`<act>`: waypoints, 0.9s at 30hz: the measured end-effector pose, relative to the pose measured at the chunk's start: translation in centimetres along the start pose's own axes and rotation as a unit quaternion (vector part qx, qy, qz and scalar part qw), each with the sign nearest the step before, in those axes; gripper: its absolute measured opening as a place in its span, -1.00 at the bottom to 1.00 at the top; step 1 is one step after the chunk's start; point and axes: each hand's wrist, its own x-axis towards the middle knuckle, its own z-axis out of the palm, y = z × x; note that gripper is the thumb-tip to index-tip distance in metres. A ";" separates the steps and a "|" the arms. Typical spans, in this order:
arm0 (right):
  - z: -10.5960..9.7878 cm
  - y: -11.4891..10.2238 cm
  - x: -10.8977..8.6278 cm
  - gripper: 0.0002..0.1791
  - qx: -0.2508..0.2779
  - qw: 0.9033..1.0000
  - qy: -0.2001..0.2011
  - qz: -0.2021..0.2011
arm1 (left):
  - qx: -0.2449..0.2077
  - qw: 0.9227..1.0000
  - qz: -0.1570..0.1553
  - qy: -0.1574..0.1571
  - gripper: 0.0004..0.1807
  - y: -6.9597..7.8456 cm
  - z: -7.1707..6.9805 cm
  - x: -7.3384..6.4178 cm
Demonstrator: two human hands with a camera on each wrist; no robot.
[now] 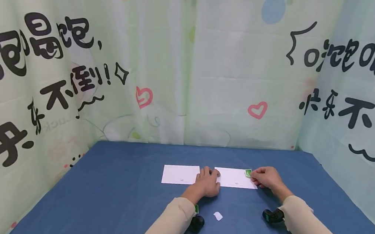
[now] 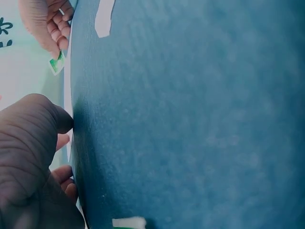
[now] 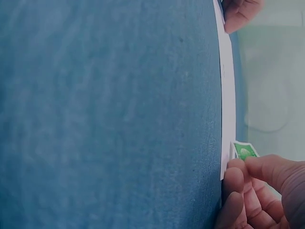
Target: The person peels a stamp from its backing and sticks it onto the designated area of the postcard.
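Note:
Between finger and thumb my right hand (image 1: 267,177) pinches a small green stamp (image 1: 248,173) with a white border, at the right end of a white envelope (image 1: 234,177). In the right wrist view the stamp (image 3: 245,151) stands tilted up from the envelope (image 3: 228,95). My left hand (image 1: 208,182) rests at this envelope's left end, its fingers touching the paper. A second white envelope (image 1: 180,173) lies just left of that hand, partly behind its fingers. In the left wrist view the left thumb (image 2: 47,114) reaches toward the envelope's near edge.
A scrap of white paper (image 1: 217,215) lies on the blue table cover (image 1: 114,197) between the forearms. Another green stamp (image 1: 196,208) shows partly beside the left sleeve. Printed curtains (image 1: 156,67) enclose the table's back and sides.

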 end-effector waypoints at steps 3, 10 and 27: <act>0.0 -0.1 0.1 -0.71 -0.007 1.000 0.001 0.002 | -0.010 1.000 -0.001 -0.001 -0.63 -0.3 0.4 0.3; 0.3 -0.2 0.4 -0.71 -0.031 0.999 0.001 -0.005 | -0.007 1.000 0.003 0.001 -0.64 -0.5 0.4 0.4; 0.5 -0.1 1.7 -0.79 -0.080 0.997 0.003 -0.017 | -0.001 1.000 0.009 -0.007 -0.66 0.0 -0.6 -0.6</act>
